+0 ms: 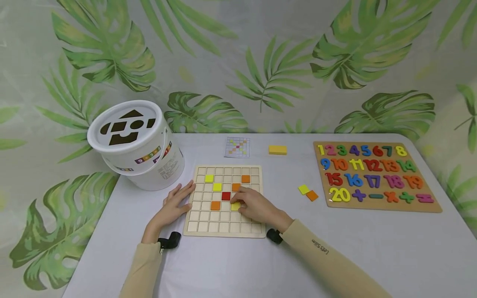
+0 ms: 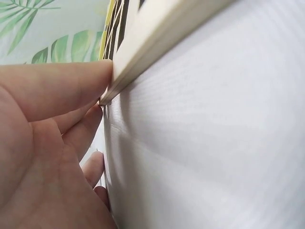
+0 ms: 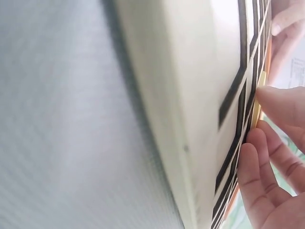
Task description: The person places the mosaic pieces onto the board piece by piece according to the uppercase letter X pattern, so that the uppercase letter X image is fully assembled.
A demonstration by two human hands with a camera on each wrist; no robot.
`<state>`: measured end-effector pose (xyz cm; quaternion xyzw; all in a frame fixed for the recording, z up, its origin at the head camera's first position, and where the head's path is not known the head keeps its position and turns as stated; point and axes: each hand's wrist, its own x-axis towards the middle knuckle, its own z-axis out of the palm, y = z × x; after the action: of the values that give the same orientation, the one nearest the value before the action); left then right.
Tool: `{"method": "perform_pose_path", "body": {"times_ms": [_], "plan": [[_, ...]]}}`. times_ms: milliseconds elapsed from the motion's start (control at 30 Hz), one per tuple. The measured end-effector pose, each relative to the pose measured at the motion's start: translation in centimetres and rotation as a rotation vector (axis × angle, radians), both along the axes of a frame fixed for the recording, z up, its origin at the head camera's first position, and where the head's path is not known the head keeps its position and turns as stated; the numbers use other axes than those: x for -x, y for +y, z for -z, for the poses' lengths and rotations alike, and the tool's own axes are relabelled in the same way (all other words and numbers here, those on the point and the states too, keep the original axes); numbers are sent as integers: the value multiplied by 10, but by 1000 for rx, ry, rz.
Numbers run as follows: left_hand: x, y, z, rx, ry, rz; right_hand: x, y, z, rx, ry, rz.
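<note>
A wooden grid board lies on the table with colored square tiles in some of its cells. My right hand reaches over the board's right half, thumb and index finger pinching a yellow tile at its cell; the right wrist view shows this tile edge-on between them. Beside it are a red tile and an orange tile. Two yellow-green tiles run up to the left, two orange ones up to the right. My left hand, fingers extended, touches the board's left edge.
Behind the board lie a printed pattern card and a yellow block. A loose yellow tile and an orange tile lie to the right, before a number puzzle board. A white lidded bucket stands at the left.
</note>
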<state>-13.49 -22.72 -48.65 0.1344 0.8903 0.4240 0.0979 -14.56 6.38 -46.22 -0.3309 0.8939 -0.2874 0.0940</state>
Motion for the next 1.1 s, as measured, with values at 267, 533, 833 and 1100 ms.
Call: {"method": "perform_pose_path", "body": {"times_ms": [267,533,833,1100], "plan": [[-1,0,-3,21,-3,-8,2,-2,0,21,-13,-5],[-1,0,0,16,4,-6,4,21,-3,151,-117,39],[0,1,0,20,-2,-8,1,116,-11,213,-18,272],[0,1,2,25,-1,-10,-7,183,0,112,-5,448]]}}
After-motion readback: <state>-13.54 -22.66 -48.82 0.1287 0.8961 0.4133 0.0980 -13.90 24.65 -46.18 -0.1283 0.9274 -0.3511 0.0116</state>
